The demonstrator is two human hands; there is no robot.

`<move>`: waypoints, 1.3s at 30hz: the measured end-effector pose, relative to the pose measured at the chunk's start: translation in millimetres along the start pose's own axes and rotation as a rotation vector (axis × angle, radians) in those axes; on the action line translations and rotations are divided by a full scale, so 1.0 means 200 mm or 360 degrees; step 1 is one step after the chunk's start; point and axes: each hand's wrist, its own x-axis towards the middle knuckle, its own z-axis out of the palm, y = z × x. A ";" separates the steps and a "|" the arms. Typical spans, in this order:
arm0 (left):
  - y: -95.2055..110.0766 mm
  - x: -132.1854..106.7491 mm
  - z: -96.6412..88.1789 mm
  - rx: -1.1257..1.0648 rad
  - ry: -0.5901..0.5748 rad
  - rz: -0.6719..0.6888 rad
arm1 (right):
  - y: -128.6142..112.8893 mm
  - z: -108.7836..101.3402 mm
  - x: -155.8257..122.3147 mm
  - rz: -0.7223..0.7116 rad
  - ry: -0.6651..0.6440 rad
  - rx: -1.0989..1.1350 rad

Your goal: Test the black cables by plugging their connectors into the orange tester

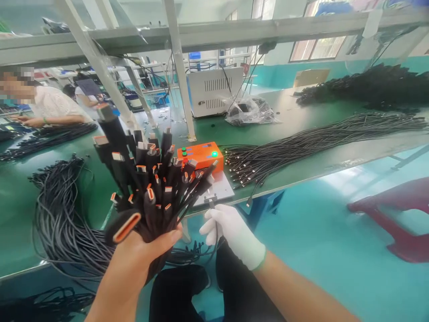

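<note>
My bare left hand (pixel 145 252) is wrapped round a thick bundle of black USB-C cables (pixel 156 179), whose orange-lined metal plugs point up and toward me. In a white glove, my right hand (pixel 234 235) pinches the end of one black cable (pixel 211 204). That end is at the small black socket (pixel 210 197) on the front of a white plate (pixel 225 187); whether it is plugged in, I cannot tell. Behind the plate's front sits an orange tester box (pixel 201 154) with a green light lit on top. The bundle partly hides the box.
Long black cables (pixel 301 138) lie across the green table at right, near a dark cable heap (pixel 375 85). More cables (pixel 63 205) hang over the left edge. A plastic bag (pixel 250 111), white metal case (pixel 216 91), red stool (pixel 398 214) and co-worker (pixel 56 105) are around.
</note>
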 end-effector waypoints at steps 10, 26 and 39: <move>-0.01 0.00 -0.01 0.0030 0.0012 -0.0032 | 0.03 -0.02 0.04 -0.0013 -0.0064 0.0232; -0.01 0.02 -0.02 -0.0011 0.0017 -0.0018 | 0.03 -0.01 0.08 -0.0012 -0.0037 0.0347; 0.00 0.02 -0.02 -0.0017 0.0074 -0.0083 | 0.05 -0.01 0.09 -0.0009 -0.0100 0.0364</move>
